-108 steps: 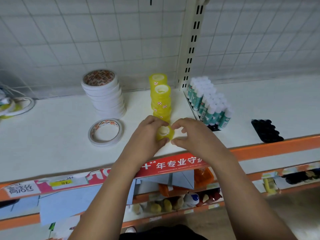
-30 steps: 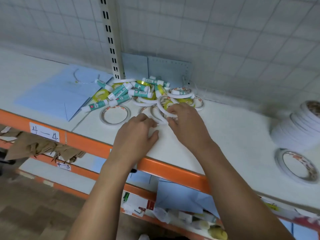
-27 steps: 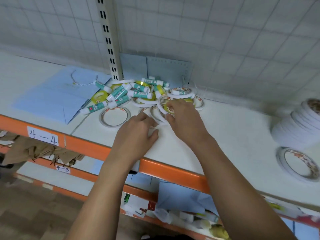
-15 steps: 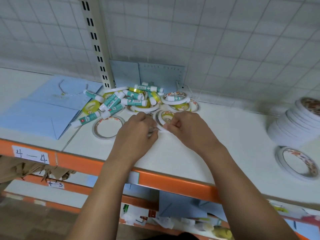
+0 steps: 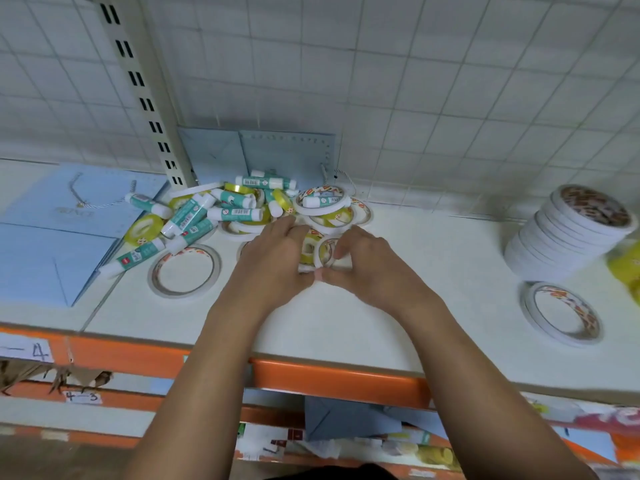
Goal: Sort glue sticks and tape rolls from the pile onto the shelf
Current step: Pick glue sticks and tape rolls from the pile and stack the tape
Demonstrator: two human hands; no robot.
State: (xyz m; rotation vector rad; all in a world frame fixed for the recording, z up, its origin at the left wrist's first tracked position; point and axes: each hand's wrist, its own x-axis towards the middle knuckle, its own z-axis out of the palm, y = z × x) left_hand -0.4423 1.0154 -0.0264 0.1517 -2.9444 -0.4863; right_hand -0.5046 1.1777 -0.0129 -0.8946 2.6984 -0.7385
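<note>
The pile [image 5: 242, 209] of green-and-white glue sticks, yellow tape rolls and white tape rings lies at the back of the white shelf [image 5: 346, 327]. At its near edge, my left hand [image 5: 273, 261] and my right hand [image 5: 370, 268] cup a small yellow tape roll [image 5: 307, 247] and a white tape ring [image 5: 325, 252] between them. My left fingers curl over the yellow roll. My right fingers pinch the white ring. The two thumbs touch in front of the rolls.
A loose white tape ring [image 5: 185, 270] lies left of my hands. At the right stand a stack of white tape rolls [image 5: 564, 237], a single ring [image 5: 562, 311] and a yellow roll [image 5: 627, 268]. Blue paper bags [image 5: 52, 237] lie left, behind a slotted upright [image 5: 138, 88]. An orange shelf edge [image 5: 339, 379] runs in front.
My view has swung from the sorted yellow stack to the pile. Both hands reached into the pile's near edge and closed together around a yellow roll and a white ring.
</note>
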